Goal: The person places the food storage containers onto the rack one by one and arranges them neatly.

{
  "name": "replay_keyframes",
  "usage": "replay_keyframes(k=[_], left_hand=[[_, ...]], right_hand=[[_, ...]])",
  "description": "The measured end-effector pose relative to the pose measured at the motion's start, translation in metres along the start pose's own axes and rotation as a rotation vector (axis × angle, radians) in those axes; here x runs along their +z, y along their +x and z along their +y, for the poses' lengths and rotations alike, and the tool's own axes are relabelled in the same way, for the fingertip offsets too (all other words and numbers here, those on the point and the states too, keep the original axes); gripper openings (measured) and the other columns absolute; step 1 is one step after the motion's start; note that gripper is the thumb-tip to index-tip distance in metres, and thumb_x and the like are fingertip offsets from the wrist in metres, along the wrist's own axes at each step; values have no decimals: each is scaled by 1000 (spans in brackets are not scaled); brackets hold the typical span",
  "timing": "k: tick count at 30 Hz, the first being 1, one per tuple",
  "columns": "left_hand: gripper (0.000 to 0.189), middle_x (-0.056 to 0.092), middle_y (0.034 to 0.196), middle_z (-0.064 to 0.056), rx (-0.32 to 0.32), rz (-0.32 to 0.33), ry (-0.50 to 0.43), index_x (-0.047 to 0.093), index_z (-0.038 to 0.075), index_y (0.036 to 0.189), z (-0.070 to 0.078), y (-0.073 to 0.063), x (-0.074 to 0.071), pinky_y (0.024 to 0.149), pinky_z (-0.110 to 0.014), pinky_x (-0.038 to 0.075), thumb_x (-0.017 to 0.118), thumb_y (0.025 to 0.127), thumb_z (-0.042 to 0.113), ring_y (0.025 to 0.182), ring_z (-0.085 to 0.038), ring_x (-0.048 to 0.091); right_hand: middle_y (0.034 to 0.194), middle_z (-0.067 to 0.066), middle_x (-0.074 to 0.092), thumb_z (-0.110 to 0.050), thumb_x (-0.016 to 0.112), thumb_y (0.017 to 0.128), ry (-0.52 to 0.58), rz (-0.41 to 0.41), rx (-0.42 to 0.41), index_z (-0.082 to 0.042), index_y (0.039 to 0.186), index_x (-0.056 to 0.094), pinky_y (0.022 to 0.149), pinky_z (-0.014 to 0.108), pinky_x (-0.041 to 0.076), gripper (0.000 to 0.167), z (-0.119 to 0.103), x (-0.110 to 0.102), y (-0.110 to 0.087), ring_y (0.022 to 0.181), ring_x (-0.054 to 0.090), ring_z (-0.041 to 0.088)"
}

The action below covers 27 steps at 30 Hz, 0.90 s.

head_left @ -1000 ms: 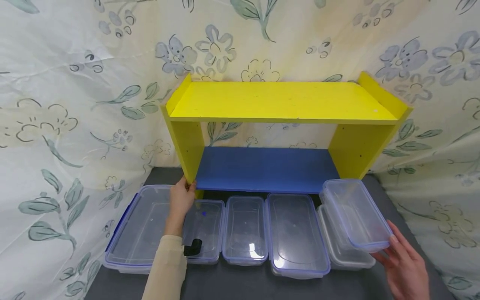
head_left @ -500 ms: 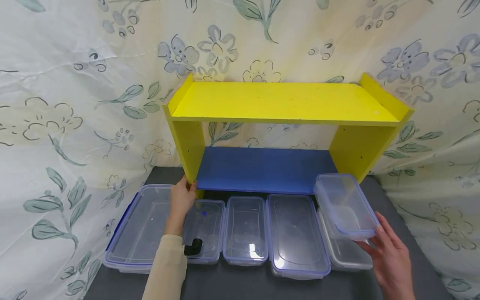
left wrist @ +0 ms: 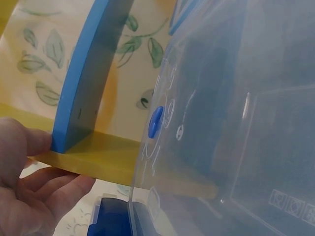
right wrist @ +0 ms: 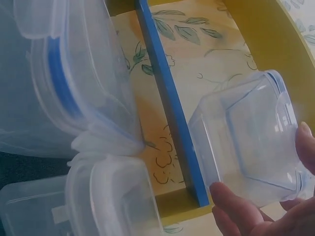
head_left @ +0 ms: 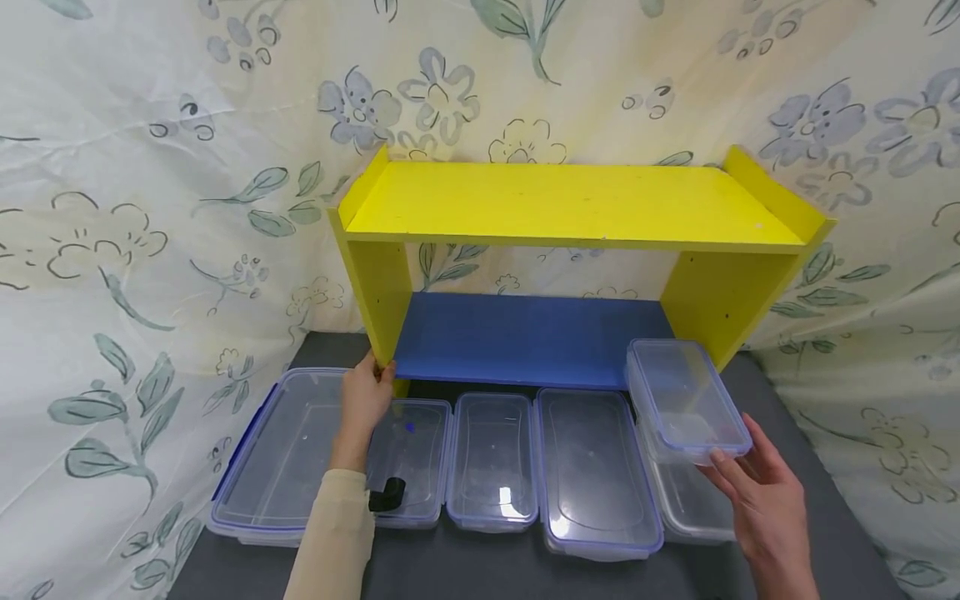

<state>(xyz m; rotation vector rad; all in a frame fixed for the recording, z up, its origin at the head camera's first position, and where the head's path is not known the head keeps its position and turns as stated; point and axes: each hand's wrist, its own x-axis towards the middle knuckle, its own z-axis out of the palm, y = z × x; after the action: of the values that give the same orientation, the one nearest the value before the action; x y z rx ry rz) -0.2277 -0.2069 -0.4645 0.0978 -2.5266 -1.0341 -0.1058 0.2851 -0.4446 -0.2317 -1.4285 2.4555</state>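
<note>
A yellow shelf unit [head_left: 570,204] with a blue lower board [head_left: 517,337] stands at the back. My left hand [head_left: 365,404] grips its left side panel at the board's front corner; the left wrist view shows the thumb against the blue edge and the fingers around the yellow panel [left wrist: 113,162]. With thumb and fingers, my right hand [head_left: 772,500] holds the near end of a small clear lidded food container [head_left: 686,400]. The container's far end overlaps the board's right front corner. In the right wrist view, the container [right wrist: 246,142] is right beside the blue edge [right wrist: 172,108].
Along the front of the shelf lie a large flat container [head_left: 300,458], a smaller one [head_left: 420,467], a narrow one [head_left: 491,462] and a longer one [head_left: 596,475]. Another container [head_left: 697,504] sits partly hidden below the held one. Patterned cloth [head_left: 165,167] hangs behind the dark table [head_left: 465,575].
My right hand has carried the small container leftward and slightly farther back, to the board's right front corner. The left hand keeps its grip on the side panel.
</note>
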Motion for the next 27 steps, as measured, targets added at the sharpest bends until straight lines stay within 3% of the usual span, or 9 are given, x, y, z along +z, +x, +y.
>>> replay_keyframes(k=[9,13,19,27], left_hand=[[16,70,84,-17,-15,-10,10,62,6,103,0,-2,-3,60,-39,48,59,97,20,66,-29,62],[16,69,81,-16,-6,-10,16,61,6,102,2,-1,0,59,-39,46,59,97,21,64,-28,60],[15,69,80,-16,-8,-6,0,62,7,102,1,0,2,57,-36,46,60,96,21,64,-28,60],[16,69,80,-15,-13,-14,7,62,7,104,1,0,1,57,-36,46,60,96,20,63,-27,61]], right_hand=[[118,-13,59,-4,71,86,-269,117,75,-20,149,40,67,24,58,72,-1,16,14,93,65,0],[133,-2,54,-8,71,87,-318,97,61,-22,150,37,69,21,57,73,-2,17,19,96,64,-3],[152,3,41,-19,70,88,-424,60,50,-26,152,33,72,15,55,74,-2,24,29,100,60,-7],[136,5,50,-26,70,88,-578,160,74,-30,151,34,69,10,52,72,0,30,41,93,58,-9]])
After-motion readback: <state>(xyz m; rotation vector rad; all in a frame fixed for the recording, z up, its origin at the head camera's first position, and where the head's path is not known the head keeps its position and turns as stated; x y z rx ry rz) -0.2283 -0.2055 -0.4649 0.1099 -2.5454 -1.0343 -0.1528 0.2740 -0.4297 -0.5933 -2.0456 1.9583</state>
